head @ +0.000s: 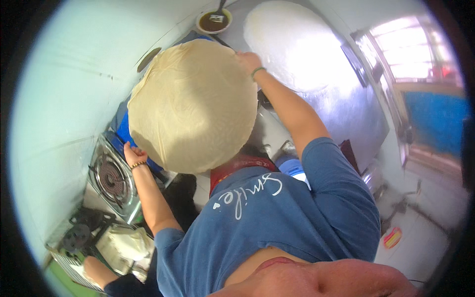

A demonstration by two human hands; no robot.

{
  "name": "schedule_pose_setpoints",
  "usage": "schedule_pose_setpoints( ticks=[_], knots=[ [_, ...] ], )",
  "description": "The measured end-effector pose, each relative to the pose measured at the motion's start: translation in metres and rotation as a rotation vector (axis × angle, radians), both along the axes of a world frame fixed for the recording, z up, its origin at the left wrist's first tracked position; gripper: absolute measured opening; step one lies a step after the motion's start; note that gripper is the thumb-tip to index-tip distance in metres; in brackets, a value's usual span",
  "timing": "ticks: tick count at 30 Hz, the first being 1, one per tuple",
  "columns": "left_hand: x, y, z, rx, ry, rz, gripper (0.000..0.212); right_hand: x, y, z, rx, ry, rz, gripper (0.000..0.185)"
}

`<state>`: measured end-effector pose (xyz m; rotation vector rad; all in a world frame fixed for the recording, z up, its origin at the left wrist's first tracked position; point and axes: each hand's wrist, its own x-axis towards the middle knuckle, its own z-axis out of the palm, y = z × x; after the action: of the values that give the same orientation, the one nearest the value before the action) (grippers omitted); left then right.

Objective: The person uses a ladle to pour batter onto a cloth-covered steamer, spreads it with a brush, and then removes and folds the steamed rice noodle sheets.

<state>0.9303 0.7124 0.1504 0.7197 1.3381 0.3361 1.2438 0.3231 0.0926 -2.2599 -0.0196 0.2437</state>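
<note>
A large, thin, round sheet of pale dough or flatbread spreads out before me, with creases along its left side. My right hand, a green band at its wrist, grips the far right edge. At the near left edge, the fingers of my left hand are curled on the rim; a beaded bracelet circles that wrist. Whatever supports the middle of the sheet is hidden beneath it. Beyond my right hand, another pale round sheet lies flat on a shiny metal table, partly washed out by glare.
A bowl of brown liquid with a brush in it stands at the far end. Left of me is a gas burner. Behind it lie folded pale sheets, near another person's arm. A blue-and-white container sits low on my right.
</note>
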Motion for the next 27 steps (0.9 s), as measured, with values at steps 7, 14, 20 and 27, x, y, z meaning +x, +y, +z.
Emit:
schedule_pose_setpoints(
  ticks=[7,14,20,27],
  knots=[
    [0.038,-0.066,0.078,0.437,-0.074,0.016,0.028,-0.121,-0.111,0.105,0.87,0.265,-0.413,0.031],
    [0.148,-0.292,0.118,0.449,-0.524,-0.582,0.03,-0.307,-0.326,0.086,1.144,-0.214,-1.095,0.01],
    [0.212,-0.572,0.046,-0.073,-0.476,-1.32,0.02,-0.468,-0.531,0.059,0.615,-0.335,-1.569,0.029],
    [0.195,-0.787,-0.024,0.009,-0.184,-1.481,0.017,-0.539,-0.673,0.001,0.619,-0.237,-1.711,0.026]
  ],
)
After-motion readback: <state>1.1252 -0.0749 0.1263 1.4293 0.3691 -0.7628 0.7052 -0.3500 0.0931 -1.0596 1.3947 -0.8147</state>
